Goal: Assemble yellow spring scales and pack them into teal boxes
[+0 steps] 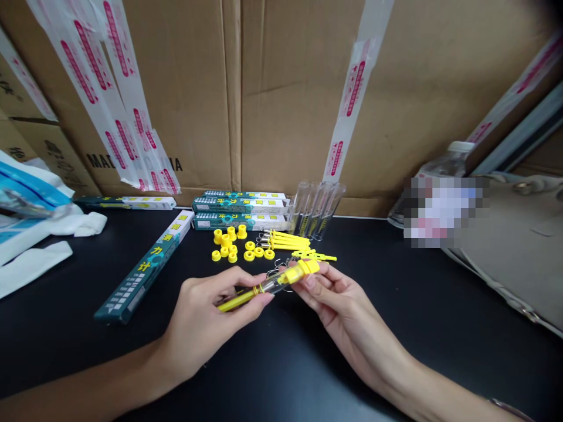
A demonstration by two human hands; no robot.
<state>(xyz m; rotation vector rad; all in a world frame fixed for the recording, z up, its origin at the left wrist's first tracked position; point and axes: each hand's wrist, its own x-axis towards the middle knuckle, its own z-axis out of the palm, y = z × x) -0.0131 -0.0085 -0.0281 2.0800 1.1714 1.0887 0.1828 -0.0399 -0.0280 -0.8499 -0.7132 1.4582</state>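
Between my two hands is a tubular spring scale (269, 285), tilted up to the right, with a clear tube and a yellow rod inside. The fingers of my left hand (193, 313) are closed around the tube's lower left part. My right hand (345, 302) pinches the yellow cap (310, 267) at the upper right end. Just behind lie small metal hooks (278, 265), partly hidden by the tube. Beyond are yellow plastic collars and rings (249, 255), yellow rods with springs (288, 240), and flat yellow pieces (323, 257).
Several clear tubes (314, 211) stand at the back beside stacked printed boxes (240, 221). One printed box (145, 266) lies slantwise at left, near white-and-blue plastic packaging (33, 205). A bottle (455, 158) and a beige bag (519, 234) are at right. Cardboard (285, 117) walls the back.
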